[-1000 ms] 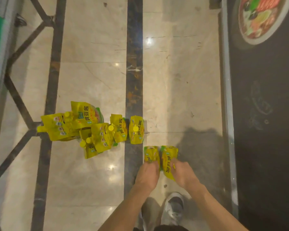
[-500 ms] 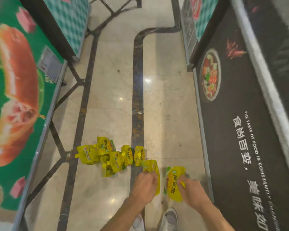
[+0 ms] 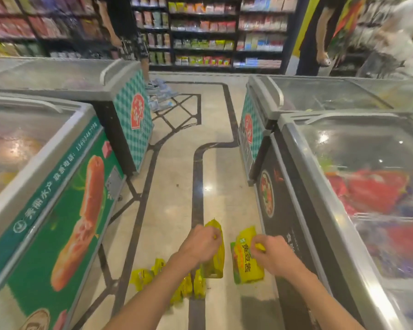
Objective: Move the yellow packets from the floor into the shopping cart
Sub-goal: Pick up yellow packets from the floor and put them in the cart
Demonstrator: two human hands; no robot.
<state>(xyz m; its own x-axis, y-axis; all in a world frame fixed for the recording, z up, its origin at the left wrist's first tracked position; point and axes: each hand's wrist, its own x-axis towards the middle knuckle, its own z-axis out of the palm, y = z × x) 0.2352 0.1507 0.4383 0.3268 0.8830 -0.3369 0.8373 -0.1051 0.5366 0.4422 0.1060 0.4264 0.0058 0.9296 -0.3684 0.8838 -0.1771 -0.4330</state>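
Observation:
My left hand [image 3: 199, 244] grips the top of one yellow packet [image 3: 217, 258], which hangs upright above the floor. A second yellow packet [image 3: 246, 260] with green edges and printed characters hangs from my right hand [image 3: 271, 254]. Both packets are lifted in front of me, side by side and a little apart. Several more yellow packets [image 3: 143, 278] lie in a loose pile on the marble floor below my left forearm, partly hidden by it. No shopping cart is in view.
A green chest freezer [image 3: 57, 186] stands on my left and a black chest freezer [image 3: 320, 186] on my right, forming a narrow aisle. Two more freezers stand behind them. Stocked shelves [image 3: 200, 32] and people's legs fill the far end.
Both hands have lifted their packets up off the floor. My view has swung up from the floor toward the aisle and the shelves.

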